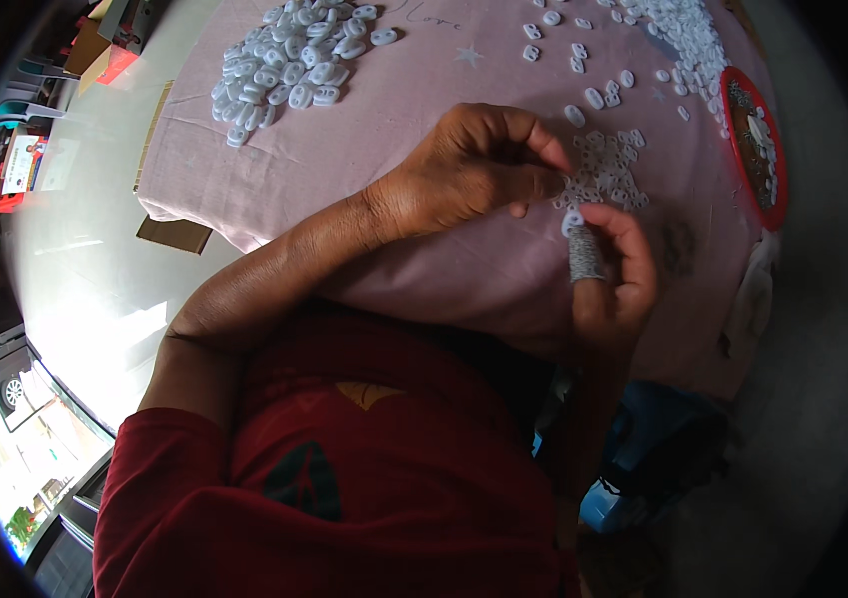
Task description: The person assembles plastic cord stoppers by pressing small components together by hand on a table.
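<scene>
At the right fingertips, one white piece [572, 221] in hand

Near the surface's front edge, the piece sits at the tip of a finger wrapped in a grey sleeve [584, 257]. The right hand [633, 276] grasps it, thumb and wrapped finger seeming to pinch it upright. Just beside it, the left hand [474, 169] is bent inward, thumb and forefinger brought near each other; whether anything lies between them I cannot tell.

Close beyond the fingertips, a patch of flat pieces [611, 159] is spread on the pink-covered surface [364, 149]. Farther out, a few loose pieces [531, 52] lead toward a dense scatter [688, 45] of white pieces at the upper right, next to a red tray [781, 194] that carries grey bits and more white ones. Well apart, at the upper left, stands a heap [289, 60] of white ovals.

Judging by layout alone, one piece is being worked now. The heap could be the finished share, but nothing shows that for certain; the wide scatter and the flat pieces suggest plenty is left.

Beyond the surface, the pale floor [95, 239] runs toward a bright doorway [30, 448].
</scene>
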### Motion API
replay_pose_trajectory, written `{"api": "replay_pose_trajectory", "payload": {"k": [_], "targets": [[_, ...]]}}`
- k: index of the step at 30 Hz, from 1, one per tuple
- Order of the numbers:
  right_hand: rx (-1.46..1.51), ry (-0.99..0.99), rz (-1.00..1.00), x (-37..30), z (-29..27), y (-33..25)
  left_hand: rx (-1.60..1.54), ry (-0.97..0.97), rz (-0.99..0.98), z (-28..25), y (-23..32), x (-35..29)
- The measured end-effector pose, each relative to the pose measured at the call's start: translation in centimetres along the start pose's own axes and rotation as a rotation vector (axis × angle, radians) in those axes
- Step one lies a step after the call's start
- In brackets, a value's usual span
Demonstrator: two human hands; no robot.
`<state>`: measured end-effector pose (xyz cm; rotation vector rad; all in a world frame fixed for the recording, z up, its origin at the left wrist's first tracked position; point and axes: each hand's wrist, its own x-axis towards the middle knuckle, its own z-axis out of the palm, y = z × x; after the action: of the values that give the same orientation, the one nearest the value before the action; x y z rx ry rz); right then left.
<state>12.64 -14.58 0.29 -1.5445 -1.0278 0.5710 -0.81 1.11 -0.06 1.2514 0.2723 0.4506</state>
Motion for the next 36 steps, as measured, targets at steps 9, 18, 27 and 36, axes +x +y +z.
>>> {"api": "replay_pose_trajectory", "payload": {"k": [9, 18, 27, 36], "targets": [[-0.344, 0.059, -0.243, 0.7, 0.2, -0.1, -0.014, -0.001, -0.139, 0.4, 0.7, -0.1], [-0.243, 0.071, -0.258, 0.9, 0.5, -0.8, 0.013, -0.02, -0.157, 0.5, 1.1, -0.2], [-0.458, 0.08, -0.429, 1.2, 1.5, -0.9, 0.01, -0.005, -0.167, 0.4, 0.8, -0.1], [-0.57, 0.096, -0.525, 1.6, 2.0, -1.1, -0.033, 0.01, -0.154, 0.3, 0.5, 0.0]]}}
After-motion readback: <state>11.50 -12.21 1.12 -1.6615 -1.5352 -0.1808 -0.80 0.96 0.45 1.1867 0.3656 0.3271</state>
